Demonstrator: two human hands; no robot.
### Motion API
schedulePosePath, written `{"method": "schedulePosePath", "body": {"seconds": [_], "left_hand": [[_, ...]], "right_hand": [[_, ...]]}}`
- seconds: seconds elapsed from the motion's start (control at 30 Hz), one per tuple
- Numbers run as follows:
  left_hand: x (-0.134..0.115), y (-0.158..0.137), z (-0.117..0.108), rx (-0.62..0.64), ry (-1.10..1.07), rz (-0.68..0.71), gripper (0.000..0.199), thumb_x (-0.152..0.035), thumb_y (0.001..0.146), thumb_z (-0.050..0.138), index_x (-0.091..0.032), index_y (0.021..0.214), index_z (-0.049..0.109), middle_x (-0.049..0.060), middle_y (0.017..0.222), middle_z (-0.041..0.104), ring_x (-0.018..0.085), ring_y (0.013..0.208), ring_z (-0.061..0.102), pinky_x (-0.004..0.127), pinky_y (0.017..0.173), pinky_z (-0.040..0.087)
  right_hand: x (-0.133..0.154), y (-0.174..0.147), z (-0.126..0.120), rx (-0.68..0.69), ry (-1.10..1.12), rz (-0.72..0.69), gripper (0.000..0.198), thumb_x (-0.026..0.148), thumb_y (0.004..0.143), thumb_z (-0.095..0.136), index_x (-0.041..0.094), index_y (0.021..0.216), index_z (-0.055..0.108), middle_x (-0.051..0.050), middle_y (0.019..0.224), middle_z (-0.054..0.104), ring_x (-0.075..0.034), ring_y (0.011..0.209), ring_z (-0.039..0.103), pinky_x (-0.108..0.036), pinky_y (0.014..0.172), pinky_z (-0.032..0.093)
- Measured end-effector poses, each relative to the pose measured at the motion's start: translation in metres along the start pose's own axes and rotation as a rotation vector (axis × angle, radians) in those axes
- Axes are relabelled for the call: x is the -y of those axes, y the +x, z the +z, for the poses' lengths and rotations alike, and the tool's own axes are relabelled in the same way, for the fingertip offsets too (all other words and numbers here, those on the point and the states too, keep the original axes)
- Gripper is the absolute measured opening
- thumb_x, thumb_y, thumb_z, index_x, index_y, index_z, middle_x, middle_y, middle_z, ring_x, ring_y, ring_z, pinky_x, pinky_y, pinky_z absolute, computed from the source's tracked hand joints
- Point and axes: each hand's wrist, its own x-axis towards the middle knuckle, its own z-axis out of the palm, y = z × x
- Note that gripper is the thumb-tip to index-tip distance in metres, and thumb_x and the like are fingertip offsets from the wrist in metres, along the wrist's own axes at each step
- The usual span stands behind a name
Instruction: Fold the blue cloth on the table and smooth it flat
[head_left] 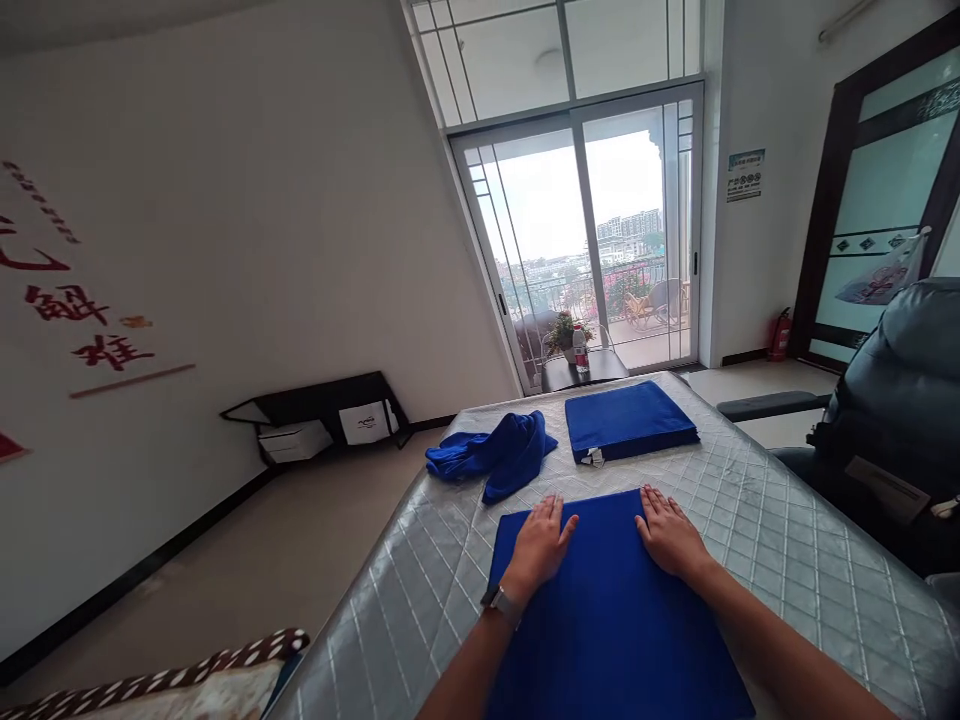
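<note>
A flat blue cloth (607, 610) lies spread on the grey quilted mattress (405, 570) right in front of me. My left hand (541, 542) rests on its far left part, fingers stretched out and palm down. On its far right edge lies my right hand (670, 530), also flat with the thumb apart. Beyond them sits a neat stack of folded blue cloth (630, 418) with a small white tag at its near edge. To the left of that stack a crumpled blue cloth (499, 450) lies in a loose heap.
Past the mattress stands a small dark table (600, 370) with a bottle (580, 350) and a potted plant (561, 335), before sliding glass doors. A dark armchair (915, 370) is close on the right. A black rack (330, 400) holding boxes stands by the left wall.
</note>
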Motion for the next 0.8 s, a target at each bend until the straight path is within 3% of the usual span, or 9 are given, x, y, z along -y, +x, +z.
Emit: {"method": "schedulePosePath", "body": {"seconds": [0.1, 0.17, 0.23, 0.3, 0.43, 0.7, 0.8], "left_hand": [[-0.072, 0.017, 0.01, -0.032, -0.122, 0.232, 0.066, -0.055, 0.104, 0.016, -0.016, 0.149, 0.045, 0.011, 0.154, 0.048, 0.022, 0.145, 0.04, 0.038, 0.12, 0.032], [-0.108, 0.026, 0.02, -0.05, -0.18, 0.31, 0.064, -0.053, 0.105, 0.015, -0.018, 0.15, 0.043, 0.008, 0.156, 0.045, 0.021, 0.147, 0.036, 0.039, 0.121, 0.03], [-0.128, 0.031, 0.031, -0.049, -0.214, 0.312, 0.064, -0.053, 0.105, 0.014, -0.018, 0.153, 0.038, 0.007, 0.159, 0.041, 0.022, 0.148, 0.033, 0.042, 0.122, 0.028], [-0.129, 0.032, 0.039, -0.037, -0.22, 0.264, 0.066, -0.054, 0.105, 0.013, -0.017, 0.154, 0.036, 0.008, 0.16, 0.039, 0.023, 0.149, 0.03, 0.044, 0.122, 0.028], [-0.091, 0.021, 0.042, -0.034, -0.166, 0.164, 0.068, -0.057, 0.104, 0.014, -0.017, 0.153, 0.038, 0.009, 0.159, 0.041, 0.025, 0.15, 0.028, 0.047, 0.123, 0.027], [0.034, -0.016, 0.027, -0.003, -0.013, -0.09, 0.063, -0.054, 0.104, 0.021, -0.017, 0.152, 0.04, 0.012, 0.157, 0.042, 0.025, 0.149, 0.032, 0.048, 0.121, 0.028], [0.067, -0.025, 0.028, -0.016, 0.003, -0.157, 0.064, -0.053, 0.105, 0.022, -0.014, 0.152, 0.04, 0.016, 0.157, 0.041, 0.026, 0.148, 0.033, 0.048, 0.12, 0.028]], "right_hand": [[-0.003, 0.0, 0.006, -0.02, -0.024, -0.02, 0.065, 0.034, 0.099, 0.024, 0.002, 0.155, 0.03, -0.016, 0.162, 0.025, -0.024, 0.151, 0.019, -0.042, 0.123, 0.015], [-0.007, -0.001, 0.011, -0.023, -0.065, -0.044, 0.062, 0.028, 0.097, 0.028, 0.005, 0.155, 0.032, -0.014, 0.163, 0.025, -0.023, 0.151, 0.019, -0.04, 0.123, 0.016], [-0.011, -0.001, 0.014, -0.037, -0.096, -0.057, 0.063, 0.023, 0.094, 0.031, 0.01, 0.156, 0.033, -0.011, 0.163, 0.025, -0.021, 0.151, 0.02, -0.04, 0.123, 0.018], [-0.012, -0.001, 0.015, -0.05, -0.097, -0.067, 0.062, 0.024, 0.095, 0.031, 0.012, 0.156, 0.033, -0.011, 0.163, 0.026, -0.021, 0.151, 0.021, -0.041, 0.122, 0.019], [-0.006, 0.0, 0.007, -0.025, -0.038, -0.033, 0.064, 0.034, 0.099, 0.025, 0.005, 0.156, 0.031, -0.014, 0.162, 0.027, -0.023, 0.151, 0.02, -0.041, 0.123, 0.017], [0.0, 0.0, -0.001, 0.011, 0.021, 0.015, 0.068, 0.04, 0.1, 0.022, 0.003, 0.156, 0.026, -0.014, 0.163, 0.025, -0.021, 0.152, 0.017, -0.04, 0.123, 0.012], [-0.001, 0.0, 0.0, 0.008, 0.013, 0.015, 0.069, 0.041, 0.1, 0.021, 0.004, 0.157, 0.026, -0.013, 0.164, 0.025, -0.02, 0.152, 0.016, -0.04, 0.123, 0.012]]}}
